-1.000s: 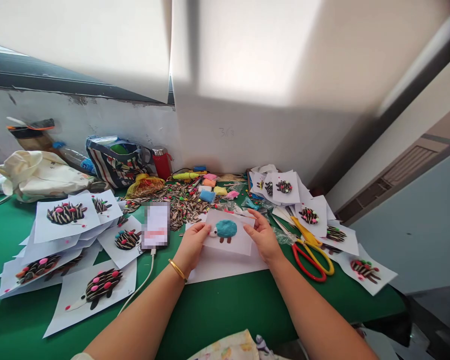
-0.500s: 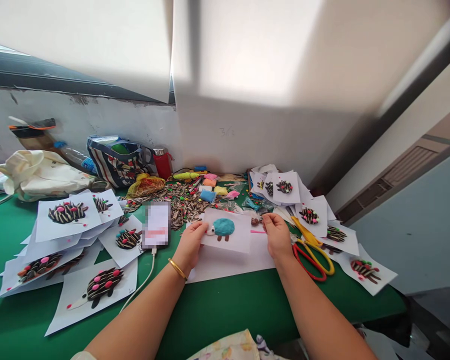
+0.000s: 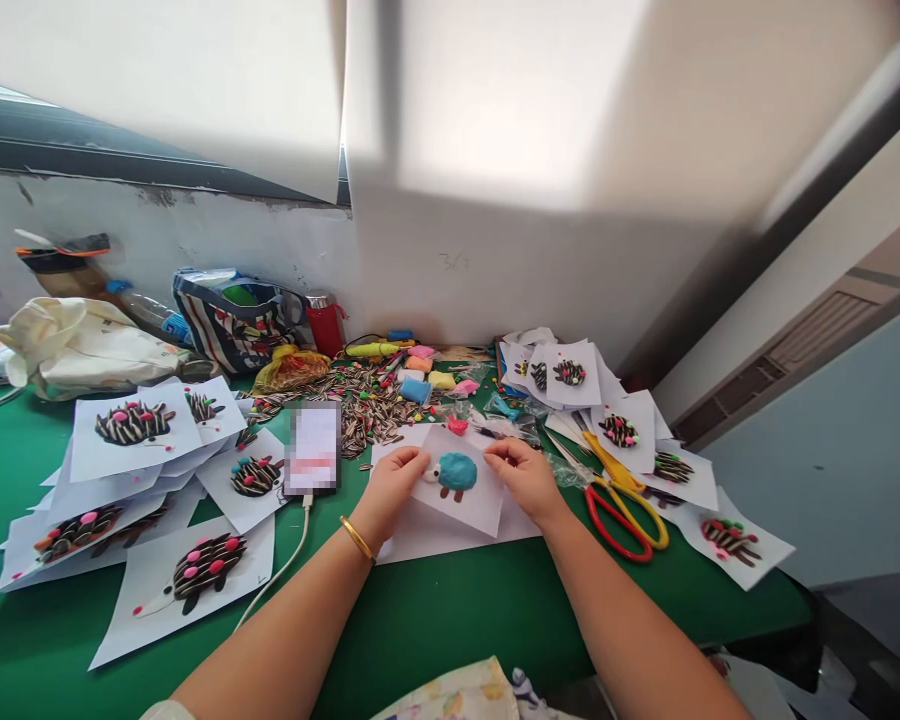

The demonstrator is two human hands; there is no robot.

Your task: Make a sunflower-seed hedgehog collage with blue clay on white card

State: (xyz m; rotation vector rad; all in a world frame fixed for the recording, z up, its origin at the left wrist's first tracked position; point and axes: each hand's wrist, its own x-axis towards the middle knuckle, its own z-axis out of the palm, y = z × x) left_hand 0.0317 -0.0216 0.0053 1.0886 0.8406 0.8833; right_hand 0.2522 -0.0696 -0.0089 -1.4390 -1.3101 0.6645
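Observation:
Between my hands is a white card [image 3: 480, 512] bearing a blue clay body [image 3: 458, 471], a white head with an eye, and brown feet. My left hand [image 3: 394, 492] pinches the card's left edge near the head. The fingers of my right hand [image 3: 523, 478] are pressed together at the card's upper right; whether they grip the card or something small is hidden. Beneath lies a larger white sheet [image 3: 412, 545]. Just beyond are a pink-red clay lump [image 3: 457, 426] and a heap of striped sunflower seeds [image 3: 367, 415].
Finished hedgehog cards [image 3: 135, 465] lie stacked at left, more cards [image 3: 622, 405] at right. Scissors with red handles [image 3: 619, 552] and a yellow-handled pair [image 3: 664, 540] lie right of my hand. A phone [image 3: 313, 450] with a cable, bags and a red bottle [image 3: 325, 325] stand farther back.
The card has turned clockwise and shifted slightly right. My right hand has moved left to the card's edge, and my left hand slightly right. The pink-red lump now shows behind the card.

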